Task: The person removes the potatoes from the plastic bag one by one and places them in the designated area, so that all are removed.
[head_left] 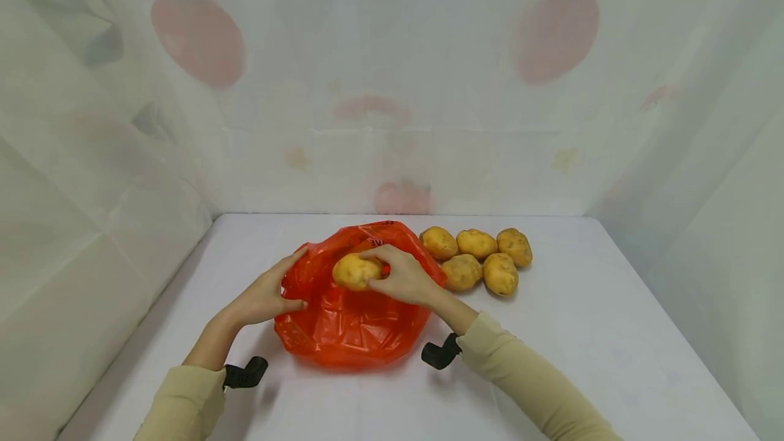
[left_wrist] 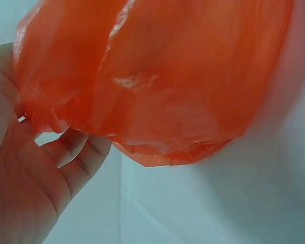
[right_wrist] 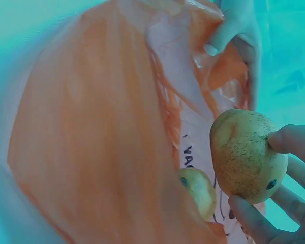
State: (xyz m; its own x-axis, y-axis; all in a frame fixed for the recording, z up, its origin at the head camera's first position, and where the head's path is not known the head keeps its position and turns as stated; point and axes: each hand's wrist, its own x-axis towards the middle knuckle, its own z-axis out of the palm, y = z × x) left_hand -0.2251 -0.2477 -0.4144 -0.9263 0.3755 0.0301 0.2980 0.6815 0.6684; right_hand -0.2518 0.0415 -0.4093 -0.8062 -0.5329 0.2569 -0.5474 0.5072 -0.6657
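Observation:
A thin red plastic bag [head_left: 352, 332] lies with its mouth spread wide. At its left rim, my left hand [head_left: 263, 295] holds the plastic, thumb and fingers spread apart along the edge; in the left wrist view its fingers [left_wrist: 84, 155] are partly behind the film. My right hand [head_left: 404, 278] grips a yellow potato [head_left: 353, 272] over the bag's mouth. The right wrist view shows this potato [right_wrist: 246, 157] pinched between thumb and fingertips, with dark spots on its skin. Lower down there, a second potato [right_wrist: 199, 192] shows past the bag's near edge, partly hidden by it.
Several more potatoes [head_left: 478, 243] sit in two rows on the white table [head_left: 588, 332], just right of the bag. Pale curtain-like sheets [head_left: 380, 169] with faded fruit prints stand behind and at both sides. Black wrist mounts [head_left: 245, 373] hang below each forearm.

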